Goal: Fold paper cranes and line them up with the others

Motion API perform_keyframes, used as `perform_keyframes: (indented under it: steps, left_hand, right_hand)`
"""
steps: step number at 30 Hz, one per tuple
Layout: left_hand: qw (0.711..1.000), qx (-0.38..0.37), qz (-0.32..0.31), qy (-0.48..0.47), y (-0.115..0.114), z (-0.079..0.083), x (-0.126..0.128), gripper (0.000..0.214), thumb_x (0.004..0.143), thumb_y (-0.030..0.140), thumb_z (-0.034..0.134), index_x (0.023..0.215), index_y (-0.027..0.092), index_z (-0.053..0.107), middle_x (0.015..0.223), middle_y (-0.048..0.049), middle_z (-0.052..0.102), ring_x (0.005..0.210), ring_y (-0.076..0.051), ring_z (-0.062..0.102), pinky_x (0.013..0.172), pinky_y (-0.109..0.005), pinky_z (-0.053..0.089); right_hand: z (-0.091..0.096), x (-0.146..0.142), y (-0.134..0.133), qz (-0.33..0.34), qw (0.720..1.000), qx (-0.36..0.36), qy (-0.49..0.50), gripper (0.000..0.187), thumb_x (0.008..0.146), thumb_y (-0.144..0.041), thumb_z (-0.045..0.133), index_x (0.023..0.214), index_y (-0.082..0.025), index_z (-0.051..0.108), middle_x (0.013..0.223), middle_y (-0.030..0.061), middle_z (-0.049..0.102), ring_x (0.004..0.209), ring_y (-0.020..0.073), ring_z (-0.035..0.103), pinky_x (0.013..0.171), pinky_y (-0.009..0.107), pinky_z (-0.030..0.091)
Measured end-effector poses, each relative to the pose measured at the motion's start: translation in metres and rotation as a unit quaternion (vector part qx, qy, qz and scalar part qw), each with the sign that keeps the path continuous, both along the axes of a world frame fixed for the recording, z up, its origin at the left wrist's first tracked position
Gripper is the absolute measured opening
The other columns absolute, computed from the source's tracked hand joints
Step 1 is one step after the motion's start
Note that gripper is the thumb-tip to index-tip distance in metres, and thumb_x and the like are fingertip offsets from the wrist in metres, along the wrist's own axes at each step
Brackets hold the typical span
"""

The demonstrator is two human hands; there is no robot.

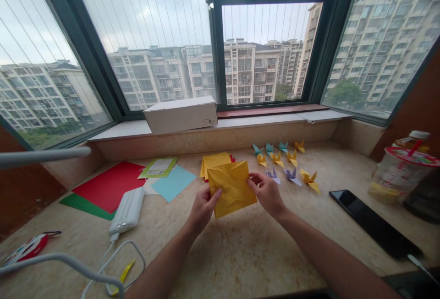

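Note:
A square of yellow origami paper [233, 191], creased all over, is held up above the counter between my two hands. My left hand [204, 205] pinches its left edge, thumb in front. On the opposite edge, my right hand [266, 191] grips it between thumb and fingers. Just behind lies a stack of yellow paper [216, 158], with a bit of red showing beneath. To the right stand several folded paper cranes in rows: blue cranes [269, 149], yellow cranes [310, 181] and purple cranes [292, 176].
At left lie red paper [110, 187], green paper [85, 206], light blue paper [174, 182] and a white power bank [127, 212] with its cable. At right are a black phone [373, 223] and a plastic cup [395, 175]. A white box [182, 116] rests on the sill.

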State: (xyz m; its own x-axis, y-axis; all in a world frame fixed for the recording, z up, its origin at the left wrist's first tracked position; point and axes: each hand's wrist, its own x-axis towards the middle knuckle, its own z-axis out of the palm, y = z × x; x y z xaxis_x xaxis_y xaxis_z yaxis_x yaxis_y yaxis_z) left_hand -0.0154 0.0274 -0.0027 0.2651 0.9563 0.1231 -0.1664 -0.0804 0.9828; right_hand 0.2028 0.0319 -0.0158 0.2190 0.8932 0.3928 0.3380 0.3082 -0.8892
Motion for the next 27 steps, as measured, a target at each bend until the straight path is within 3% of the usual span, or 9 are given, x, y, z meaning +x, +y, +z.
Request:
perform_keyframes:
  steps: [6, 14, 21, 27]
  left_hand:
    - [0.999, 0.011, -0.037, 0.008, -0.0017, -0.0001, 0.0031, 0.037, 0.076, 0.043, 0.074, 0.095, 0.012, 0.07, 0.094, -0.0101, 0.075, 0.085, -0.025, 0.069, 0.079, -0.034, 0.054]
    - [0.999, 0.002, 0.041, -0.005, 0.0021, 0.0004, 0.0018, 0.04, 0.072, 0.046, 0.075, 0.094, 0.013, 0.069, 0.092, -0.0087, 0.075, 0.087, -0.026, 0.07, 0.077, -0.034, 0.055]
    - [0.998, -0.018, 0.063, -0.024, 0.0036, -0.0027, 0.0003, 0.044, 0.072, 0.046, 0.076, 0.1, 0.013, 0.068, 0.092, -0.0094, 0.075, 0.09, -0.028, 0.07, 0.078, -0.035, 0.055]
    - [0.999, -0.041, 0.0, -0.009, 0.0028, -0.0027, 0.0042, 0.042, 0.071, 0.045, 0.078, 0.096, 0.013, 0.07, 0.091, -0.0091, 0.075, 0.088, -0.027, 0.07, 0.076, -0.034, 0.056]
  right_hand:
    - [0.0007, 0.0009, 0.0008, -0.028, 0.998, 0.041, -0.041, 0.026, 0.083, -0.038, 0.062, 0.096, -0.017, 0.07, 0.08, 0.0063, 0.067, 0.065, 0.0182, 0.057, 0.063, 0.031, 0.048]
    - [0.0016, -0.0006, -0.0012, 0.008, 0.999, 0.039, -0.034, 0.03, 0.083, -0.038, 0.061, 0.105, -0.017, 0.068, 0.094, 0.0097, 0.067, 0.077, 0.0203, 0.06, 0.063, 0.031, 0.047]
    - [-0.0012, 0.0002, 0.001, 0.022, 1.0, 0.003, 0.004, 0.038, 0.084, -0.041, 0.059, 0.113, -0.017, 0.065, 0.089, 0.0082, 0.07, 0.077, 0.021, 0.064, 0.065, 0.032, 0.048]
    - [0.0025, -0.0017, -0.0002, 0.118, 0.988, -0.037, 0.098, 0.04, 0.081, -0.048, 0.064, 0.107, -0.017, 0.064, 0.093, 0.0093, 0.073, 0.084, 0.0241, 0.068, 0.072, 0.034, 0.054]
